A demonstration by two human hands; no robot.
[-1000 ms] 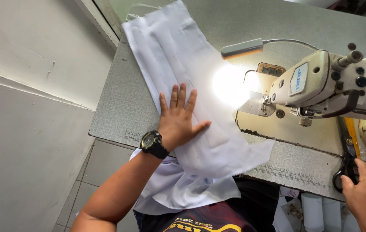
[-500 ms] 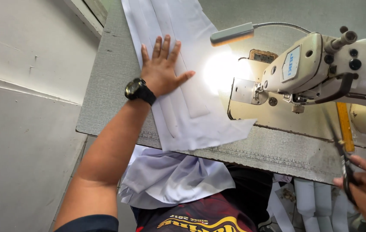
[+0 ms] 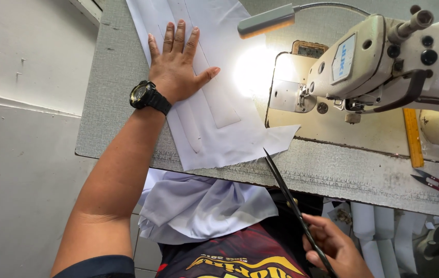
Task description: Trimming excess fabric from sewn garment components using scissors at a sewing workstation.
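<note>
Change since earlier frame: right hand [image 3: 333,247] has come in from the far right edge toward the body, and the scissors [image 3: 294,206] now point up at the cloth's near edge; left hand has stayed flat on the cloth
Left hand [image 3: 177,69]: open wide, palm down, fingers spread, thumb out to the right; holds nothing, pressing on the white fabric [image 3: 214,108]
Wrist: black wristwatch [image 3: 147,96] just behind the left hand
Right hand: low in the frame by the lap, closed round the scissors' handles, fingers curled
Scissors: long, dark blades together, tip just at the fabric's near edge by the table [image 3: 111,113] front
White fabric: lies flat on the grey table under the left hand, stitched panel lines visible, one corner reaching the machine bed; more cloth hangs off the table front into the lap
Sewing machine [image 3: 384,62]: cream, right of the fabric, its lamp [image 3: 267,20] throwing a bright patch on the cloth
Far right on the table: yellow ruler [image 3: 412,136] beside the machine; small red-handled thread snips [image 3: 436,183] near the front edge
</note>
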